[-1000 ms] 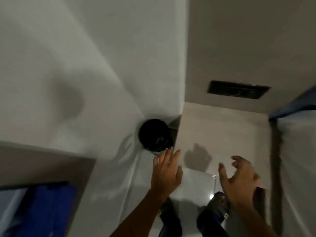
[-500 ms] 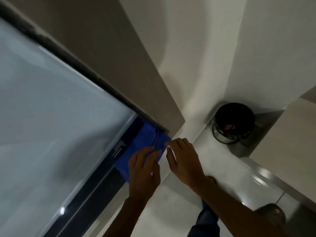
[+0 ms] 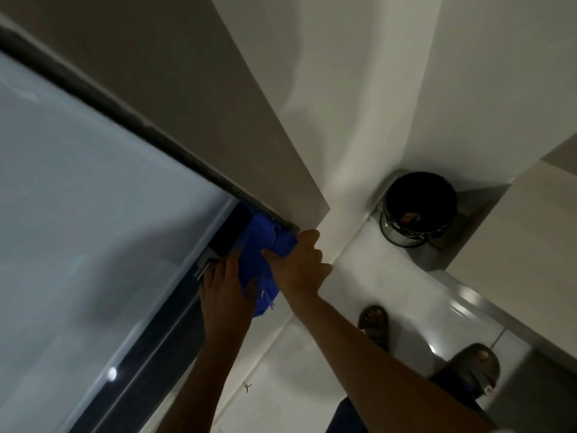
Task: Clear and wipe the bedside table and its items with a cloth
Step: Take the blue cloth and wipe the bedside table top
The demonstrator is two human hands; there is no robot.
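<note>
A bright blue cloth (image 3: 263, 245) lies bunched on the dark sill at the corner of a large frosted window (image 3: 93, 245). My right hand (image 3: 301, 264) pinches the cloth's right edge between thumb and fingers. My left hand (image 3: 226, 289) rests flat on the cloth's left and lower part, with the fingers together. A pale corner of the bedside table (image 3: 537, 232) shows at the right edge of the view.
A black waste bin (image 3: 420, 210) stands on the glossy tiled floor (image 3: 390, 292) in the wall corner, beside the table. My two sandalled feet (image 3: 374, 323) are at the lower right. A grey-brown window frame panel (image 3: 187, 104) runs diagonally above the cloth.
The view swung from the table and bin over to the window. Both hands went from hovering open near the table to the blue cloth, and the right hand now grips its edge.
</note>
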